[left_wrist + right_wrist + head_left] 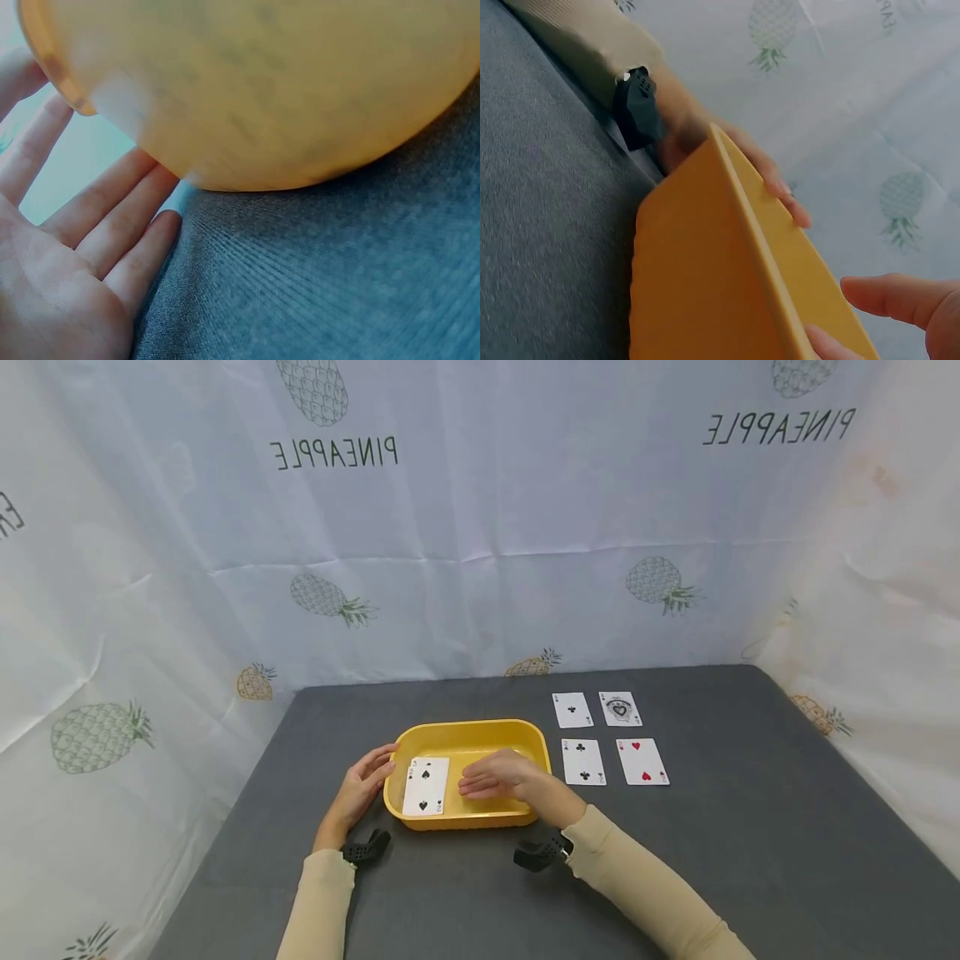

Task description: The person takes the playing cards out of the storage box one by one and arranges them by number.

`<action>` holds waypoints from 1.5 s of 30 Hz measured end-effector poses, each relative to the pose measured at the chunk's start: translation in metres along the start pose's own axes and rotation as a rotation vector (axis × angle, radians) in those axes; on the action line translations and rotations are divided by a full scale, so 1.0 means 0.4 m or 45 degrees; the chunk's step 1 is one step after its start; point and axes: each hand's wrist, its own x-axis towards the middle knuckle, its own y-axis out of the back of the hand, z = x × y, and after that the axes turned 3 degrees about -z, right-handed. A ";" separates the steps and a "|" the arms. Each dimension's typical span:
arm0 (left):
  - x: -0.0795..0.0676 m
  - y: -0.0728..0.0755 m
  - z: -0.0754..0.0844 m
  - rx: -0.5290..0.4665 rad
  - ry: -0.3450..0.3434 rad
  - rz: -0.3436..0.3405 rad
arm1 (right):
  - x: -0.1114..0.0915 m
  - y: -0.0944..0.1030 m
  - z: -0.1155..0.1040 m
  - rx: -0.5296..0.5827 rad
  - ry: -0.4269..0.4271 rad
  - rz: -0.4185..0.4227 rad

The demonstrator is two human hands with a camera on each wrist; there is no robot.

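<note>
A yellow plastic tray (468, 822) sits on the table. My left hand (365, 785) rests at its left end, with fingertips on the rim; the left wrist view shows that hand's fingers (124, 225) spread and mostly straight against the outer wall. Inside the tray, a two of spades (425, 789) overlaps another card marked 3 on the left side. My right hand (506, 777) hovers over the tray's right half, fingers together and stretched leftward. In the right wrist view its thumb (892, 294) stands apart from the fingertip near the rim, with nothing visible between them.
Right of the tray, face-up cards lie in two rows: an ace of clubs (572, 710) and an ornate ace (620, 708) behind, a two of clubs (583, 762) and a two of hearts (642, 762) in front. A pineapple-print curtain (465, 610) surrounds the grey table (750, 827).
</note>
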 end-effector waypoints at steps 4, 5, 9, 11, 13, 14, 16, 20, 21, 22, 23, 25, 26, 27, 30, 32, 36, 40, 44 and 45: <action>-0.003 -0.006 -0.007 0.026 0.021 -0.002 | 0.038 -0.036 0.003 0.036 -0.187 0.182; -0.003 -0.008 -0.008 0.031 0.023 0.000 | 0.046 -0.043 0.004 0.055 -0.220 0.227; -0.003 -0.013 -0.009 0.027 0.007 0.006 | 0.070 -0.060 0.015 0.125 -0.330 0.369; -0.003 -0.014 -0.009 0.022 -0.007 0.005 | 0.077 -0.064 0.021 0.130 -0.352 0.392; -0.003 -0.014 -0.009 0.017 -0.015 0.007 | 0.081 -0.068 0.025 0.134 -0.357 0.402; -0.003 -0.014 -0.009 0.016 -0.015 0.009 | 0.083 -0.070 0.026 0.131 -0.358 0.405; -0.004 -0.013 -0.009 0.012 -0.014 0.012 | 0.085 -0.074 0.025 0.136 -0.359 0.405; -0.004 -0.012 -0.005 0.006 -0.028 0.009 | 0.077 -0.077 0.028 0.126 -0.312 0.347; -0.004 -0.011 -0.004 0.005 -0.032 0.008 | 0.079 -0.080 0.028 0.131 -0.312 0.348; -0.003 -0.010 -0.003 0.003 -0.035 0.007 | 0.082 -0.083 0.028 0.137 -0.314 0.353; -0.003 -0.009 -0.002 0.004 -0.038 0.006 | 0.085 -0.086 0.027 0.143 -0.315 0.356; -0.002 -0.006 -0.003 0.002 -0.043 0.002 | 0.096 -0.095 0.024 0.166 -0.344 0.405; -0.002 -0.005 -0.003 0.006 -0.044 -0.002 | 0.102 -0.099 0.023 0.178 -0.357 0.430; -0.002 -0.004 -0.003 0.007 -0.046 -0.006 | 0.105 -0.101 0.023 0.193 -0.352 0.434; -0.002 -0.002 -0.003 -0.001 -0.066 -0.012 | 0.102 -0.106 0.023 0.184 -0.318 0.426; -0.002 -0.002 -0.002 -0.009 -0.073 -0.010 | 0.102 -0.109 0.023 0.180 -0.295 0.420; -0.003 -0.003 0.000 -0.023 -0.086 -0.007 | 0.114 -0.114 0.022 0.145 -0.280 0.438; -0.004 -0.005 0.003 -0.029 -0.091 -0.006 | 0.141 -0.120 0.022 0.104 -0.317 0.476; -0.005 -0.006 0.004 -0.021 -0.081 -0.001 | 0.152 -0.127 0.021 0.003 -0.356 0.483; -0.005 -0.007 0.005 -0.020 -0.071 0.003 | 0.153 -0.128 0.021 -0.027 -0.359 0.483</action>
